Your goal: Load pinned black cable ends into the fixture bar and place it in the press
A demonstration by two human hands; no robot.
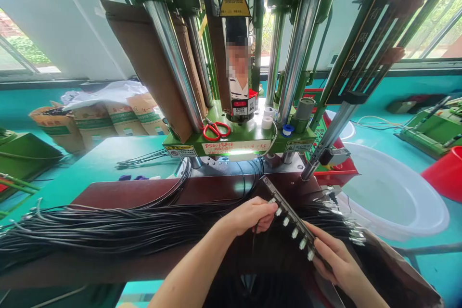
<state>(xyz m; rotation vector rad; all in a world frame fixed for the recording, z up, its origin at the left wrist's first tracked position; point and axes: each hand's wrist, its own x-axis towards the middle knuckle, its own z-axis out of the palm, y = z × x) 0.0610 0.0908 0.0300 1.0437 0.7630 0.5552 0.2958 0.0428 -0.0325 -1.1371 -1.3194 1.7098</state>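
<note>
My right hand [334, 255] is closed round the lower right end of a long dark metal bar [290, 211], held at a slant above the brown worktop. Along the bar's near edge stick out several small silvery cable plugs [295, 233]. At its upper end my left hand [257, 214] is closed, thumb and forefinger pinched at one of these plugs, with a thin black cable running down below the fist. Thick bundles of black cables [108, 231] lie across the worktop [119, 192] to the left. More cable ends with silvery plugs [355, 236] lie right of my right hand.
A green press [238, 131] with steel columns stands straight ahead. Red-handled scissors [215, 131] and a blue-rimmed tape roll [288, 130] rest on its ledge. To the right are a large white tub [429, 216] and a red bucket [445, 175]. Cardboard boxes [94, 120] stand at left.
</note>
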